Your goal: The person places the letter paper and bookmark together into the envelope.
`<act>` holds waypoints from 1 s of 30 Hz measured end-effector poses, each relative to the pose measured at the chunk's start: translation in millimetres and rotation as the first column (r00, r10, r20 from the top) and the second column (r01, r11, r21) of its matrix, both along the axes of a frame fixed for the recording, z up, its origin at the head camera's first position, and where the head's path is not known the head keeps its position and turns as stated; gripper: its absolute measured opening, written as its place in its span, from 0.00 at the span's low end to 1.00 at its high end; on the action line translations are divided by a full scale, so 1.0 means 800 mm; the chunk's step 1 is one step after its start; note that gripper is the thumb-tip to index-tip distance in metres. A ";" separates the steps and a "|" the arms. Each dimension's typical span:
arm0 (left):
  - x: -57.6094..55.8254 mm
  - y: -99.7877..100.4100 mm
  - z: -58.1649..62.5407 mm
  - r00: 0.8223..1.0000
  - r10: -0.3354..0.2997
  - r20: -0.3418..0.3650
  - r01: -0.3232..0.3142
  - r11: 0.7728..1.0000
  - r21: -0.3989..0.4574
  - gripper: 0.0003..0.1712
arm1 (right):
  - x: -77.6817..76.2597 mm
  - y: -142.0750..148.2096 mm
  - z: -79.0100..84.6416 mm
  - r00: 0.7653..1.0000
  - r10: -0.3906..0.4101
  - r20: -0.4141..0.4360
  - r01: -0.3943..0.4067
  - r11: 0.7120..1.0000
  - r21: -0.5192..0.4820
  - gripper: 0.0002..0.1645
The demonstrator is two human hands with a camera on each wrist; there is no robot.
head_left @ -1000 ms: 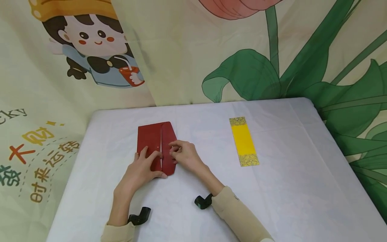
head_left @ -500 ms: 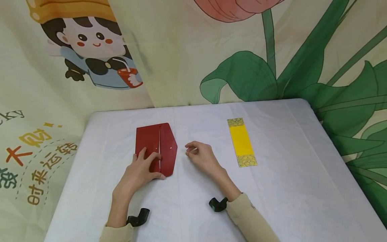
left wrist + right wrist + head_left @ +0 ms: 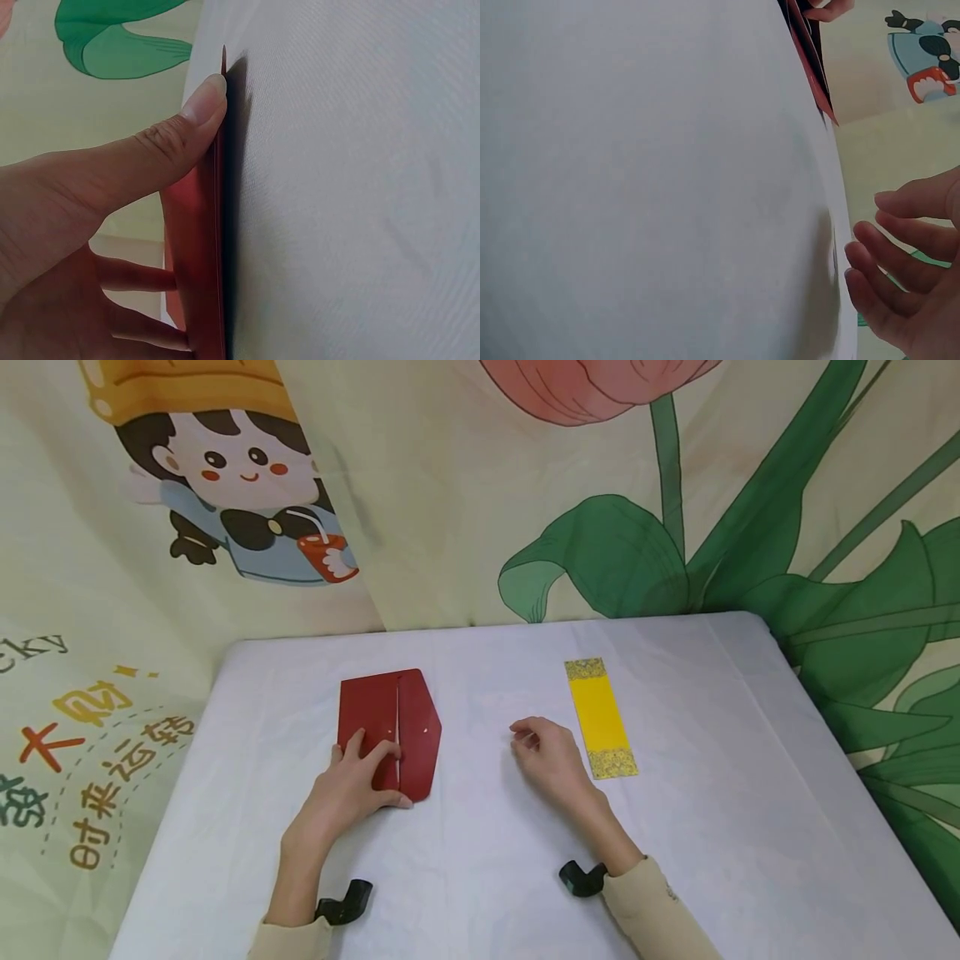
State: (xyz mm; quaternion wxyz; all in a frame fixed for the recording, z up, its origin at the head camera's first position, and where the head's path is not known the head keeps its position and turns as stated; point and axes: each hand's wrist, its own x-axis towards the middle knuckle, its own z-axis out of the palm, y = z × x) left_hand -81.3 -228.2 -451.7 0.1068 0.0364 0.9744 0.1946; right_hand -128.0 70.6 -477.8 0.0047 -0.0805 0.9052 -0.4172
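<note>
A red envelope (image 3: pixel 367 697) lies on the left half of the table, its pointed flap (image 3: pixel 420 743) folded out to the right. A thin pale slit runs along the base of the flap, and small shiny dots show on flap and body. My left hand (image 3: pixel 347 797) presses the envelope, fingertips spread on its face and the thumb at its near edge. Over the table my right hand (image 3: pixel 551 756) hovers with loosely bent fingers, holding nothing. Just right of it lies a yellow strip (image 3: pixel 602 714) with speckled gold ends.
A white cloth covers the table (image 3: pixel 465 860). Behind it hangs a printed curtain (image 3: pixel 427 527) with a cartoon figure and large green leaves. A black wrist camera (image 3: pixel 345 902) sits at the left sleeve, another black camera (image 3: pixel 582 878) at the right.
The right hand has left the envelope's flap and moved right, towards the yellow strip. The left hand stays on the envelope.
</note>
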 end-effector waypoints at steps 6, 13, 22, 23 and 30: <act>0.001 -0.002 -0.001 1.000 -0.002 -0.009 0.002 1.000 0.000 0.40 | 0.003 0.027 0.003 0.993 -0.096 0.066 0.097 0.995 -0.021 0.11; 0.000 -0.004 -0.005 1.000 -0.010 -0.011 0.010 1.000 0.019 0.39 | -0.001 0.061 0.006 0.986 -0.165 0.041 0.163 0.986 0.035 0.12; 0.000 0.000 -0.004 1.000 -0.013 -0.021 0.013 1.000 0.023 0.39 | -0.015 0.096 0.017 0.962 -0.263 0.069 0.239 0.940 0.245 0.22; 0.000 0.000 -0.004 1.000 -0.013 -0.021 0.013 1.000 0.023 0.39 | -0.016 0.100 0.017 0.959 -0.274 0.070 0.247 0.933 0.262 0.25; 0.000 0.001 -0.001 1.000 -0.011 -0.008 0.011 1.000 0.018 0.39 | -0.020 0.113 0.009 0.938 -0.340 0.069 0.294 0.884 0.363 0.40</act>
